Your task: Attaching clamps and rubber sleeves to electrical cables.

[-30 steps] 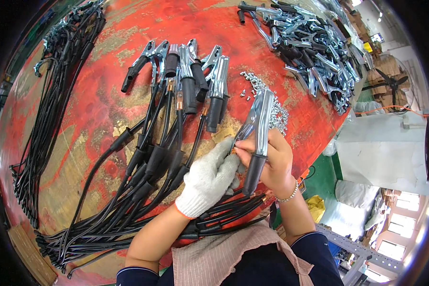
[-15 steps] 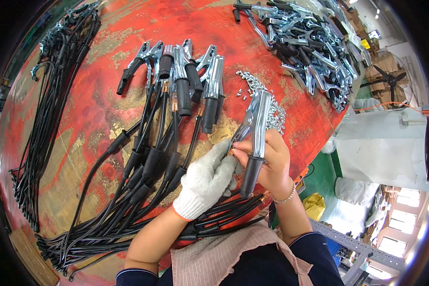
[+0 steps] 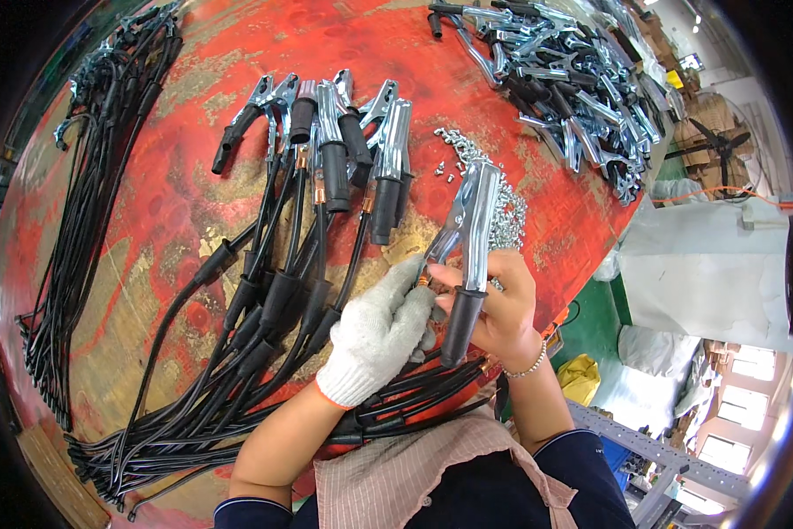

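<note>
My left hand (image 3: 374,331), in a white knit glove, closes around the lower handle of a silver metal spring clamp (image 3: 477,225). A cable's bare copper end (image 3: 424,280) shows at the glove's fingertips, against the clamp. The clamp's other handle, in a black sleeve (image 3: 462,326), points toward me. My bare right hand (image 3: 506,304), a beaded bracelet at its wrist, is behind this sleeved handle. Its fingers are bent together beside the copper end; whatever they pinch is hidden. Black cables (image 3: 264,344) with clamps (image 3: 333,132) on their far ends lie to the left.
Small silver screws (image 3: 507,220) are heaped just beyond the held clamp. A large pile of loose clamps (image 3: 573,84) covers the far right of the red, worn table (image 3: 238,53). Another cable bundle (image 3: 88,220) runs along the left. A fan (image 3: 721,145) stands off the table's right.
The held clamp and both hands have shifted slightly left. My right fingers have moved a little at the copper end, with the index finger now straighter. The cables beside them barely moved.
</note>
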`<state>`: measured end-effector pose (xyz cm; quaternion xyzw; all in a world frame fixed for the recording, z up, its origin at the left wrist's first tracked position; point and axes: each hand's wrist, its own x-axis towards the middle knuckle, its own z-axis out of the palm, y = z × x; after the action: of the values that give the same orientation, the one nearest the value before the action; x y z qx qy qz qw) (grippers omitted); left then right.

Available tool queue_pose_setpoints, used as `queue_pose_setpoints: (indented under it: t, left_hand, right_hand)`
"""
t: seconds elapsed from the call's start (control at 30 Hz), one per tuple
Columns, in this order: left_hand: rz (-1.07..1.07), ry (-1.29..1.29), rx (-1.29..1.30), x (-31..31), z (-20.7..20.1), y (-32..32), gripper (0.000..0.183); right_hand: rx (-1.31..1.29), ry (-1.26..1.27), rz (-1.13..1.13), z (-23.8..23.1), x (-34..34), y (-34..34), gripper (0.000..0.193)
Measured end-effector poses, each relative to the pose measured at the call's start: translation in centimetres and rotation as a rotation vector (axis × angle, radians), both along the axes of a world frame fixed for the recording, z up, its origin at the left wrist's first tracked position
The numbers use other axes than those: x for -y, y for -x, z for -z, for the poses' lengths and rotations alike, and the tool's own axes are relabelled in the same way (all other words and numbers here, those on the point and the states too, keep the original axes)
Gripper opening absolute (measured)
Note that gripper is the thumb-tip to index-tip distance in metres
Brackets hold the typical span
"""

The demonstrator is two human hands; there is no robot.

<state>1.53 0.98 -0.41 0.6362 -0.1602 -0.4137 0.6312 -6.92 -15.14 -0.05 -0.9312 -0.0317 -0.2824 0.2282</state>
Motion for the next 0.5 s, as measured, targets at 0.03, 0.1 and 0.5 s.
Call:
queue_pose_setpoints:
  t: [0.03,0.1,0.5]
  left_hand:
    - [0.002,0.001,-0.013,0.1,-0.1,0.0,0.041]
    - [0.005,0.003,-0.038,0.3,-0.4,-0.1,0.040]
    - [-0.020,-0.029,0.058,-0.3,-0.1,0.2,0.040]
  right_hand:
    - [-0.007,0.004,0.007,-0.1,0.0,0.0,0.031]
    - [-0.010,0.004,0.008,-0.2,0.2,0.3,0.032]
    - [0.025,-0.027,0.031,-0.6,-0.5,0.0,0.037]
